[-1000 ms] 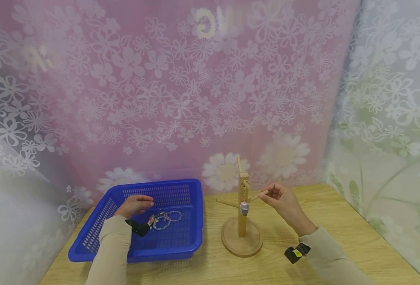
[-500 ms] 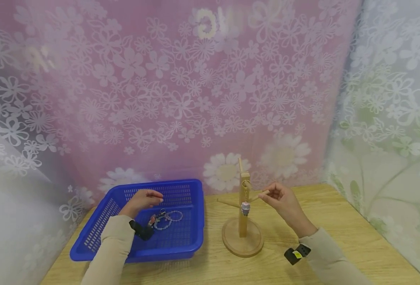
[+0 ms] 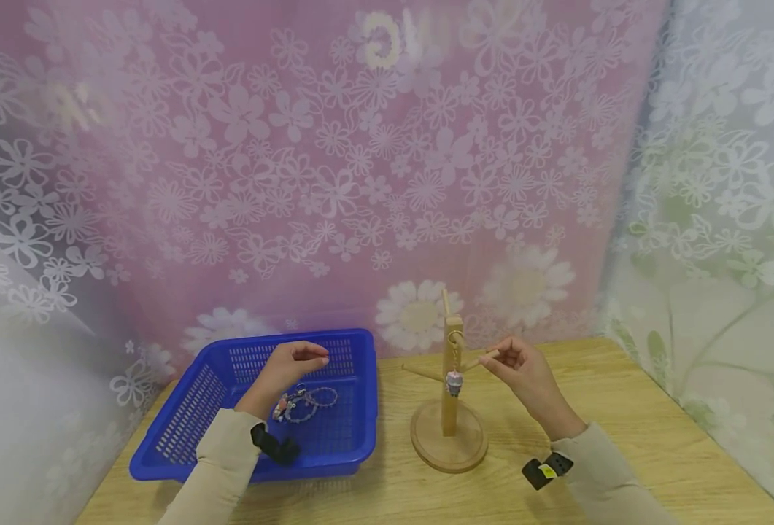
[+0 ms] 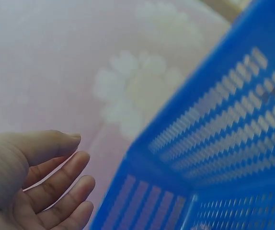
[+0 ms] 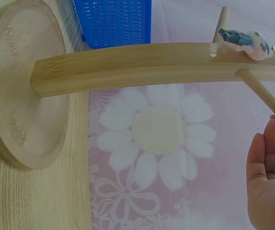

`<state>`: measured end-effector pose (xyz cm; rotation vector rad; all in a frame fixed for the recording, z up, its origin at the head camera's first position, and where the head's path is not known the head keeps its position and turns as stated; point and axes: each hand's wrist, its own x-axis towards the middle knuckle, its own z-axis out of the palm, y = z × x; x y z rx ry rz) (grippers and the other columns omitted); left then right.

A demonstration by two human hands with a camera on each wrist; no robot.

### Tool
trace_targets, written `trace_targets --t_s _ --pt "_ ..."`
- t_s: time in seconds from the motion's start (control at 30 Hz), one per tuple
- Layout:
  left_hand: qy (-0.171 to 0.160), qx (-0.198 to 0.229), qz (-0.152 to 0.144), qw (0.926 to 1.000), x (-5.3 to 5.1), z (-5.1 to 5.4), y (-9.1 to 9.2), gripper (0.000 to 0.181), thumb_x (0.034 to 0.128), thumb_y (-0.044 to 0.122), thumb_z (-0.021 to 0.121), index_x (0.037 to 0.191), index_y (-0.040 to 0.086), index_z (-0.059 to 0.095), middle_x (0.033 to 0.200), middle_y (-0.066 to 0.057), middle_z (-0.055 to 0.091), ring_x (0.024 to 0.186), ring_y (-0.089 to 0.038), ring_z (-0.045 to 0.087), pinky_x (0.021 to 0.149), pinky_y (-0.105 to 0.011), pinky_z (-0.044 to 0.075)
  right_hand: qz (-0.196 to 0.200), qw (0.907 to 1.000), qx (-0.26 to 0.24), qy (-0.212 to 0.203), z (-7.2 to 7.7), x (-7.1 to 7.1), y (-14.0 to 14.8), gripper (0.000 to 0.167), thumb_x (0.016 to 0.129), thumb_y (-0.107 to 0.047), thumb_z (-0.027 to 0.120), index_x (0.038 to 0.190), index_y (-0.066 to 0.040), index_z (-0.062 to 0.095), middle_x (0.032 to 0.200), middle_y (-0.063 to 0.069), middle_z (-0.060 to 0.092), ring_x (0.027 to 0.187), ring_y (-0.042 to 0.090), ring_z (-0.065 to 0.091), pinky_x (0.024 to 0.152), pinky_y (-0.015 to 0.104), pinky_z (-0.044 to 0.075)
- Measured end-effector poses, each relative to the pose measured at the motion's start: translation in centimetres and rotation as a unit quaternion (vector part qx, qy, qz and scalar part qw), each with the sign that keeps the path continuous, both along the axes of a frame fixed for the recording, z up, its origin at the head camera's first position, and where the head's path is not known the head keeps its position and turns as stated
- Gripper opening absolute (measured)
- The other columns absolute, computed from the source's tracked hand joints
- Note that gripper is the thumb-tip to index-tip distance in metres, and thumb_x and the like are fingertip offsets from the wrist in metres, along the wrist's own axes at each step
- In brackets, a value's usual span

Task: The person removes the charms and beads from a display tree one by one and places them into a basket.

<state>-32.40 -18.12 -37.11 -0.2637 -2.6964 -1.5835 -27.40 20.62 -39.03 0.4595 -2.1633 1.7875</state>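
Observation:
My right hand (image 3: 524, 375) pinches the tip of a peg (image 5: 262, 93) on the right side of a wooden stand (image 3: 449, 415). From an upper peg of that stand hangs a keychain (image 3: 454, 383) with a small pinkish-grey figure, also visible in the right wrist view. Over the blue basket (image 3: 360, 437) hovers my left hand (image 3: 288, 372), its fingers loosely bent and nothing between them; the left wrist view shows the thumb apart from the fingers. Beaded bracelets (image 3: 324, 397) and a keychain with a reddish part (image 3: 281, 407) lie on the basket floor.
Basket and stand share a wooden table (image 3: 524, 496), basket on the left, stand to its right. Another peg (image 3: 422, 373) points left toward the basket. A pink flowered curtain (image 3: 334, 182) hangs behind the table, with a pale one (image 3: 721, 219) at the right.
My left hand has moved right and slightly up above the basket. My right hand keeps its hold on the peg, and the hanging keychain stays in place.

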Motion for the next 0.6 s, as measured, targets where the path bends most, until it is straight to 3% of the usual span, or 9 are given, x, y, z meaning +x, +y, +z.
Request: trace_targets --t_s 0.2,0.6 --pt "0.002 0.025 -0.032 0.9992 1.4 0.4 2.0 0.021 0.0876 0.016 0.068 0.107 0.008 0.068 0.105 -0.005 0.068 0.101 -0.022 0.062 0.09 -0.046 0.047 -0.007 1.0 -0.002 -0.003 -0.1 0.0 0.0 0.023 0.09 -0.01 0.065 0.098 0.009 0.056 0.085 0.005 0.061 0.074 0.009 0.059 0.069 0.022 0.052" --pt "0.032 0.084 -0.096 0.9913 4.0 1.0 4.9 0.027 0.0874 0.012 0.068 0.11 -0.002 0.065 0.108 -0.018 0.067 0.094 -0.019 0.064 0.082 -0.034 0.052 -0.012 0.9999 -0.007 -0.004 -0.2 0.2 -0.1 0.024 0.09 -0.01 0.064 0.1 0.01 0.055 0.085 0.001 0.062 0.075 0.01 0.06 0.07 0.022 0.052"
